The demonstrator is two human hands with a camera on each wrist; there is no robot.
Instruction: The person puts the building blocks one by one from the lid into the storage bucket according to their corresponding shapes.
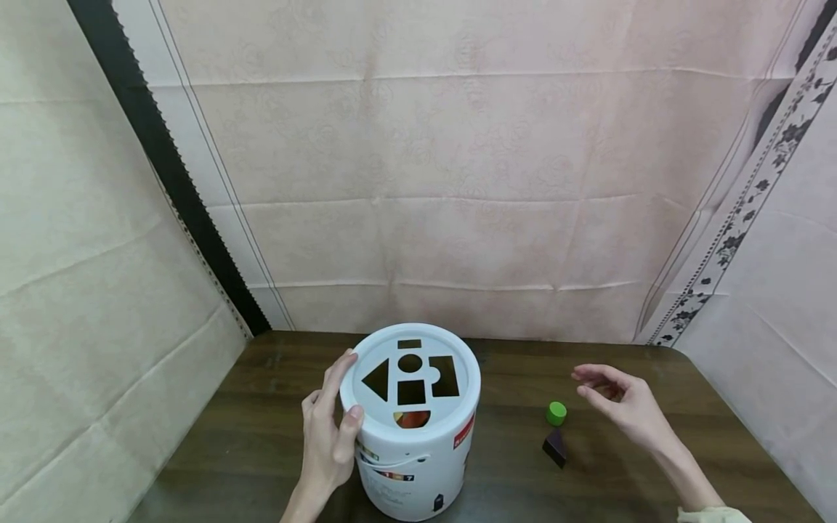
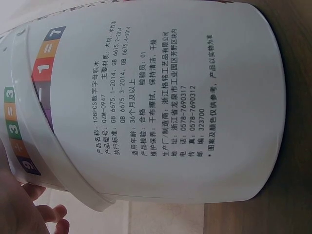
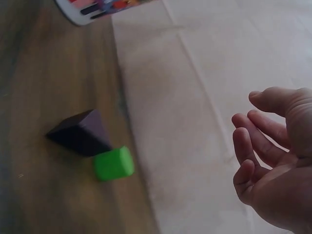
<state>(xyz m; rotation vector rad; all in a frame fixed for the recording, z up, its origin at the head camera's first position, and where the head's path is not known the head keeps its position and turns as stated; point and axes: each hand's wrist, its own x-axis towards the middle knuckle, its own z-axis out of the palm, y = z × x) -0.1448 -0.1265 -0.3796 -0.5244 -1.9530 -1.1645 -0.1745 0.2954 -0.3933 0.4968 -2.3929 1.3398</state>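
A white lidded bucket [image 1: 418, 465] stands on the table, its lid [image 1: 445, 421] cut with several shaped holes. My left hand [image 1: 330, 428] holds the bucket's left side at the lid, thumb in front and fingers further back. In the left wrist view, printed text covers the bucket wall [image 2: 234, 107], and the handle [image 2: 58, 161] hangs across it. My right hand [image 1: 628, 407] hovers above the table with loosely bent fingers and nothing in them. To its left lie a green cylinder block [image 1: 556, 413] and a dark purple triangular block [image 1: 555, 447], close together.
Something red and yellow [image 1: 413, 419] shows inside the bucket through the lid's front hole. The brown wooden table [image 1: 261, 436] meets pale cloth [image 1: 458, 218] at the back, with cloth hanging at both sides too.
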